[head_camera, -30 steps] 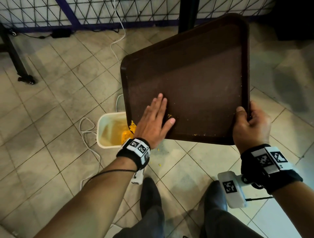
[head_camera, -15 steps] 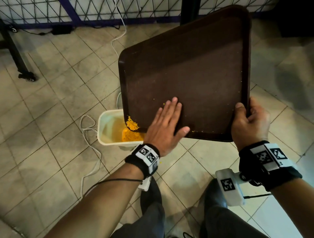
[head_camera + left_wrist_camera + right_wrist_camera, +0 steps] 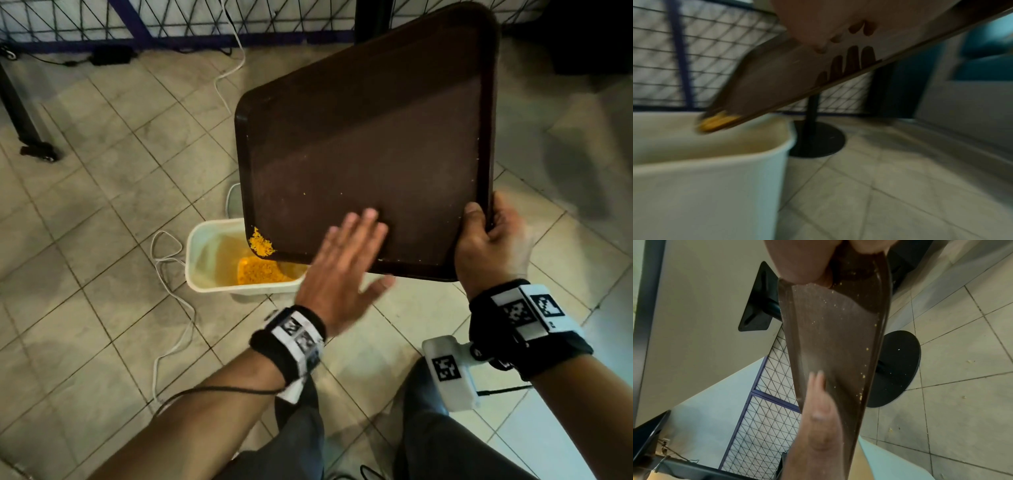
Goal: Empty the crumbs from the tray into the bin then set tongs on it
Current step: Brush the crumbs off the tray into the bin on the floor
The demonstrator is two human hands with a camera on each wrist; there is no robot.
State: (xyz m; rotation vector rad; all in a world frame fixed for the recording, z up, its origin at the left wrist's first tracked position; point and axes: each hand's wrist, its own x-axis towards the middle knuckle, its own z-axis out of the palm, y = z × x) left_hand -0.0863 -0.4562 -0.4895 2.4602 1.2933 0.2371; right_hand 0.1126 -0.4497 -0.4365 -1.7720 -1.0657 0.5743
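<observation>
A dark brown tray (image 3: 370, 144) is tilted steeply over a white bin (image 3: 205, 253) on the floor. My right hand (image 3: 489, 240) grips the tray's near right corner, thumb on its inner face. My left hand (image 3: 346, 267) is flat with straight fingers over the tray's lower edge, blurred by motion. A clump of orange crumbs (image 3: 260, 244) sits in the tray's lowest corner above the bin, and more crumbs (image 3: 260, 272) lie inside the bin. The left wrist view shows that crumb corner (image 3: 719, 121) over the bin rim (image 3: 735, 155). Scattered specks cling to the tray (image 3: 834, 340). No tongs are in view.
Tiled floor (image 3: 102, 192) all around, with a white cable (image 3: 168, 274) looping left of the bin. A wire mesh fence (image 3: 171, 17) runs along the back. A black table pedestal base (image 3: 898, 368) stands behind the tray. My shoes (image 3: 301, 404) are just below the bin.
My left hand has swept rightward and down along the tray's lower part. The tray has tipped up steeper, and the crumb clump has gathered in its lowest corner over the bin.
</observation>
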